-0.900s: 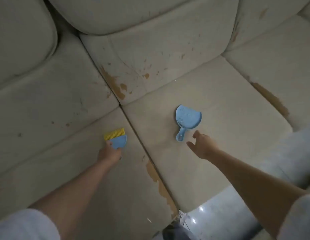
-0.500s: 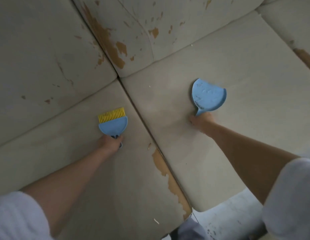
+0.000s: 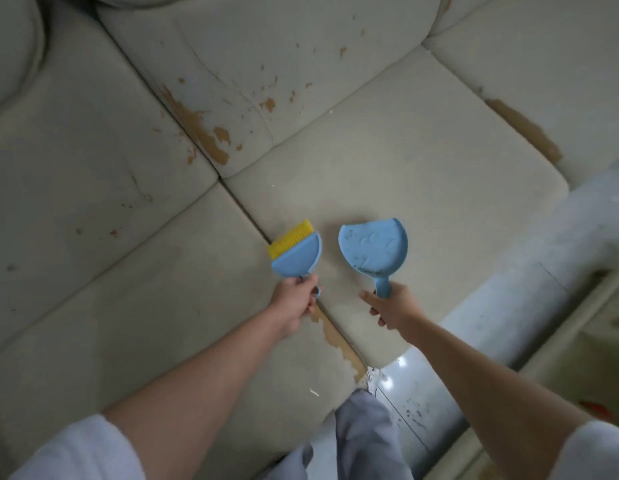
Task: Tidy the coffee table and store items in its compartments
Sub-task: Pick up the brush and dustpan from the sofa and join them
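My left hand (image 3: pixel 296 301) grips the handle of a small blue brush (image 3: pixel 297 257) with yellow bristles, held above the seam between two sofa cushions. Just to its right, my right hand (image 3: pixel 393 308) holds a small blue dustpan (image 3: pixel 374 245) by its short handle, lifted off the cushion with its dusty inside facing up. Brush and dustpan are side by side, a small gap apart. Both handles are mostly hidden in my fists.
A worn cream sofa (image 3: pixel 422 161) with peeling brown patches fills the view. A pale glossy floor strip (image 3: pixel 509 320) runs along its front at the right. A cream table edge (image 3: pixel 585 344) shows at the far right. My grey trouser leg (image 3: pixel 367 434) is at the bottom.
My right hand closed on the dustpan handle and lifted it off the cushion. Both hands pulled back toward me and came closer together, the brush moving right.
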`<state>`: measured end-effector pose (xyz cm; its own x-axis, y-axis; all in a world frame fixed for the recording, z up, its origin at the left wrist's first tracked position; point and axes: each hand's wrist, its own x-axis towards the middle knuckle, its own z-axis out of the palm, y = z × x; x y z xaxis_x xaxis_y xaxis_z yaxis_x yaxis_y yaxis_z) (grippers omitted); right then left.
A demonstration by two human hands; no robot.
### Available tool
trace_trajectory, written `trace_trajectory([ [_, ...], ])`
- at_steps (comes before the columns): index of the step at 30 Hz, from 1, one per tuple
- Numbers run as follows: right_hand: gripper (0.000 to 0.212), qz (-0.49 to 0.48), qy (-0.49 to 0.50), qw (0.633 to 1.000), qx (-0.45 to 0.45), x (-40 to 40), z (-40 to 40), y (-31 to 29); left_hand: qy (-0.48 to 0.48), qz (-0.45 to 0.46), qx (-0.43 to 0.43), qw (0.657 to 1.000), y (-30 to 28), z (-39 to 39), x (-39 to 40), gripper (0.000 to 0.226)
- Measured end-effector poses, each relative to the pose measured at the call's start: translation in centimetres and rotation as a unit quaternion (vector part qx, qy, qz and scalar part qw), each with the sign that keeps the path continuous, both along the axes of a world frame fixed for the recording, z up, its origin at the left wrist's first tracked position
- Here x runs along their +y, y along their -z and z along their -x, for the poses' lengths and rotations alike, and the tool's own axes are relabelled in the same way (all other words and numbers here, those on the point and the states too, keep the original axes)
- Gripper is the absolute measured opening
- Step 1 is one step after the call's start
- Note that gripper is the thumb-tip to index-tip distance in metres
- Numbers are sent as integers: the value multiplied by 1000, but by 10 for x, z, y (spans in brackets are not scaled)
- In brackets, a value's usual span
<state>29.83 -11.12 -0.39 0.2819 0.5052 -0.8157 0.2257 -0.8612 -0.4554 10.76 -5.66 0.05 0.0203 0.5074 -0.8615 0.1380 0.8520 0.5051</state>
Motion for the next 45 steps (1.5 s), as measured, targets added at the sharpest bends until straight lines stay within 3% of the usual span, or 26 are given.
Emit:
trace_trajectory([
  [5,13,12,15,1000,20,-40,-2,-62,148,-89,-58,983,-67,-65,-51,24],
  [10,16,-84,72,993,47,-105,-23,-123,249,-119,-48,960,-115,-102,-106,21],
  [15,39,-115,121,984,61,-184,-64,-146,305,-118,-85,941,-130,-148,-161,15],
  [21,38,-120,236,959,106,-293,-123,-157,456,-133,-99,875,-122,-215,-244,22],
  [25,13,-177,295,929,137,-355,-152,-175,455,-174,-120,865,-133,-258,-309,18],
  [31,16,-241,358,893,130,-422,-183,-178,385,-140,-132,903,-153,-310,-386,23],
  [37,20,-234,439,865,65,-486,-221,-168,398,-163,-156,889,-166,-360,-457,7],
  [39,20,-234,457,857,41,-509,-239,-168,378,-161,-166,897,-171,-382,-478,38],
  [42,24,-240,461,854,33,-533,-259,-170,375,-121,-162,905,-162,-405,-485,60],
  [45,25,-220,435,873,26,-562,-274,-165,436,-14,-193,879,-145,-427,-485,40],
])
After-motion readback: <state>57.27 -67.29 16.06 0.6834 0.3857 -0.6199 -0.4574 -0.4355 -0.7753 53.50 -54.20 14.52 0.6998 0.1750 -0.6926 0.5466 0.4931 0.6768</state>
